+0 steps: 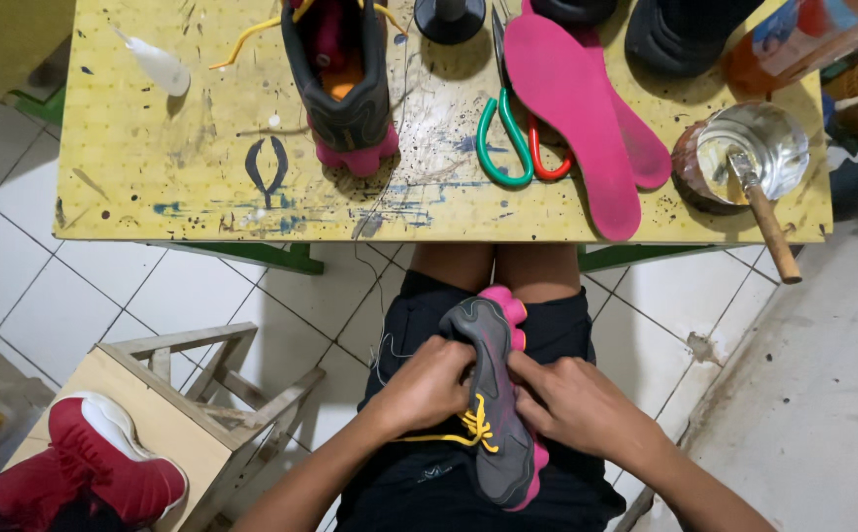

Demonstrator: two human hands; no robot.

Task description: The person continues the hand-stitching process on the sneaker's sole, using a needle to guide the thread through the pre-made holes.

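A grey shoe with a pink sole and yellow laces lies on my lap, toe pointing toward the table. My left hand grips its left side near the laces. My right hand presses against its right side, fingers curled on the upper. The matching grey and pink shoe stands on the yellow table, heel toward me.
On the table lie two pink insoles, green-handled scissors and red-handled scissors, a glue tin with a wooden-handled brush, a white squeeze bottle. A wooden stool at lower left carries a red shoe.
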